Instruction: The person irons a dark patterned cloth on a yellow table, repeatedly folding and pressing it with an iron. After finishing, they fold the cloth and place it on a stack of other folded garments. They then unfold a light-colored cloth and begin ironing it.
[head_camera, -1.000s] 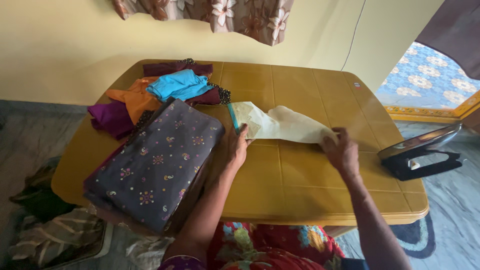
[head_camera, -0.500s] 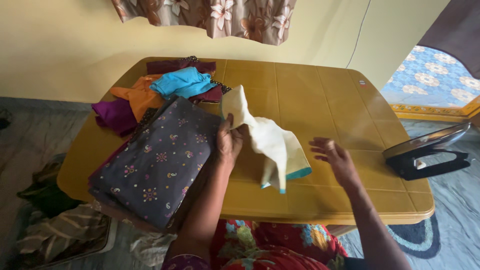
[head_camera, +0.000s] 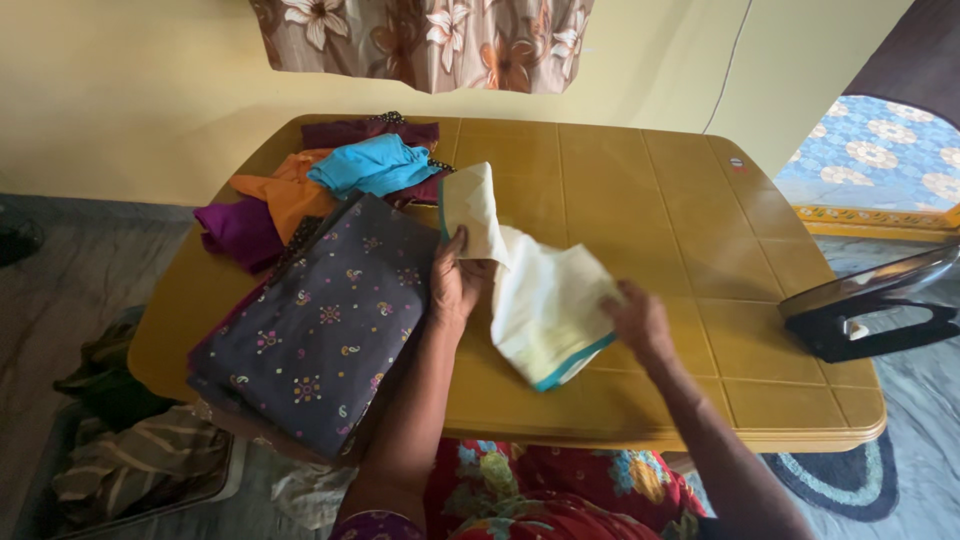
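Both hands gripped the cream cloth (head_camera: 540, 300). Left hand (head_camera: 455, 285) pinched its upper part, thumb up against the fabric, so that a narrow end stood raised above the table (head_camera: 640, 190). Right hand (head_camera: 638, 322) held the cloth's right edge, fingers closed on the fabric. Between the two hands the cloth hung in a loose fold over the middle of the table, its teal-trimmed lower edge low, near the table's front; whether it touched the tabletop could not be told.

Just left of the left hand lay a folded dark grey cloth (head_camera: 320, 325) dotted with small coloured motifs, its near corner reaching past the table edge. Behind it sat a heap of garments: a blue one (head_camera: 375, 165) on top, an orange one (head_camera: 285, 195) beside it, a purple one (head_camera: 240, 230) at the left edge and a maroon one (head_camera: 370, 130) at the back. An iron (head_camera: 870, 305) stood off the table's right side, well apart from the hands. A floral curtain (head_camera: 430, 40) hung on the yellow wall behind. More cloth (head_camera: 130, 455) lay on the floor at lower left.
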